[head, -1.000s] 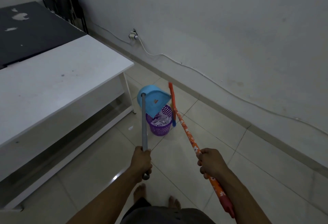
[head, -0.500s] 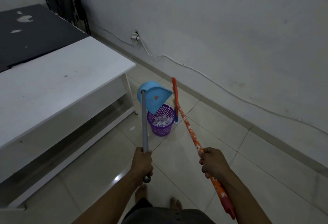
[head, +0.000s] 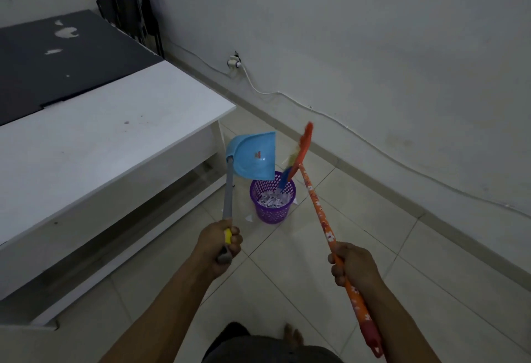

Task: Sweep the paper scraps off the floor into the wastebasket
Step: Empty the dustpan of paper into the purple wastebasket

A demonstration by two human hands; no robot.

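- Head view: left hand (head: 219, 243) fingers clenched around the dustpan (head: 253, 155) handle.
- Right hand (head: 355, 266) fingers wrapped around the broom (head: 319, 210) handle.
- Wastebasket (head: 272, 204) stands on the floor (head: 330, 291), holding paper scraps (head: 271, 199).

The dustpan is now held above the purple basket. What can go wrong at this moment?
1. The blue dustpan is held tipped and up-left of the purple wastebasket, so scraps sliding out may miss the rim; a scrap already lies on the floor beside it.
2. The broom head hangs close over the basket's rim and could knock the light basket over.
3. With the left hand and right hand both full, nothing steadies the basket.
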